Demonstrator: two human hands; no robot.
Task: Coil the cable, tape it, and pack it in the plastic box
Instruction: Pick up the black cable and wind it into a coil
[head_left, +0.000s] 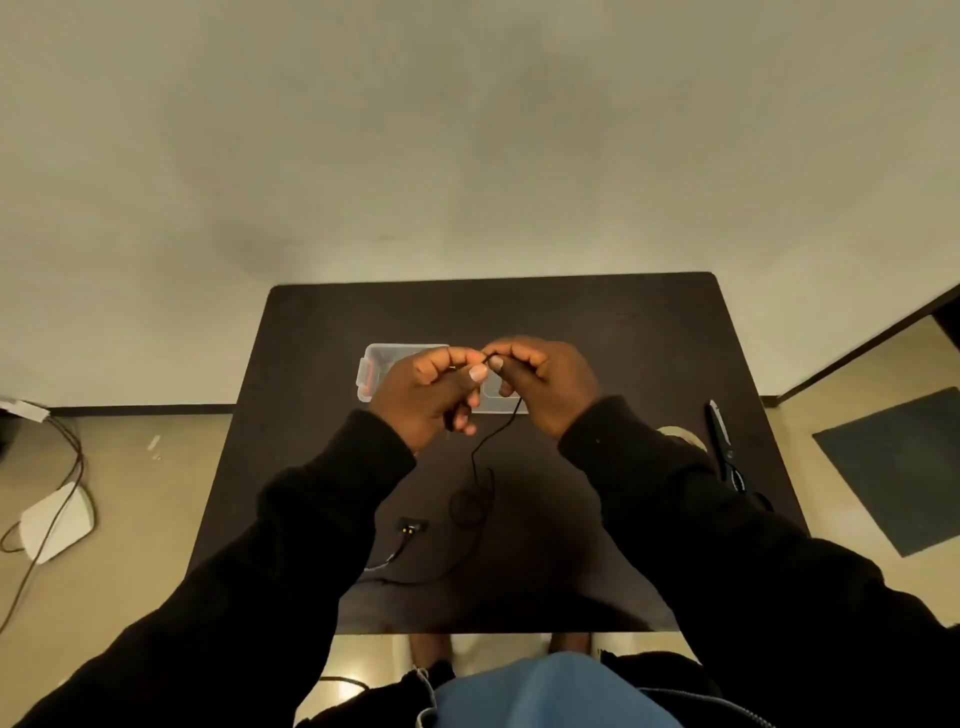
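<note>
— Nearest you, what's on the table (623, 364)?
— Loose cable (480, 457), trailing from your pinch.
— Your hands?
— Left hand (431, 395) and right hand (540, 384) both pinch cable; plastic box (374, 364) sits just beyond.

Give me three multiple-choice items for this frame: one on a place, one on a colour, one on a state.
1. Where do the scissors lie?
A. on the table's right side
B. inside the plastic box
C. on the floor

2. What colour is the latch on the plastic box?
A. blue
B. orange-red
C. green

3. How is the cable at this moment?
A. coiled and taped
B. packed in the box
C. pinched between both hands, its rest trailing loose on the table

Key: 1 A, they lie near the table's right edge. 2 B, the latch on the box's left end is orange-red. 3 C, the left hand and right hand pinch one end, and the slack runs down to the connector.
</note>
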